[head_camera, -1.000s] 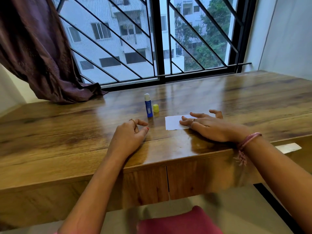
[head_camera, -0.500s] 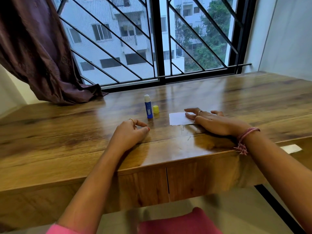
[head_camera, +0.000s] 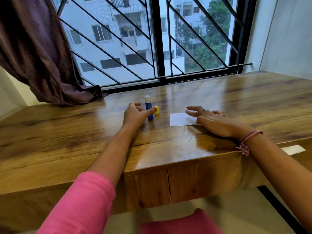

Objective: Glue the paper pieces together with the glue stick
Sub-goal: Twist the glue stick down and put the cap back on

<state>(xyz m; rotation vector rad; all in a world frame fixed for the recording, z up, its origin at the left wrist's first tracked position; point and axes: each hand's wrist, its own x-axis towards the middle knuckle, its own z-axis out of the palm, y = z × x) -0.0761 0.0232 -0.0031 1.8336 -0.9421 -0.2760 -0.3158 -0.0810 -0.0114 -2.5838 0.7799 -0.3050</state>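
On the wooden desk (head_camera: 84, 132), far left, a purple curtain (head_camera: 42, 56) drapes onto the surface. Left hand (head_camera: 135, 115) is beside the glue stick (head_camera: 149, 108): fingers spread, thumb crossing in front of the blue tube, not closed on it. Stick stands upright, uncapped, white tip exposed. Yellow cap (head_camera: 157, 110) sits just right of it. White paper (head_camera: 181, 119) lies flat further right. Right hand (head_camera: 214, 120) rests palm down, fingers loosely extended over the paper's right edge, grasping nothing.
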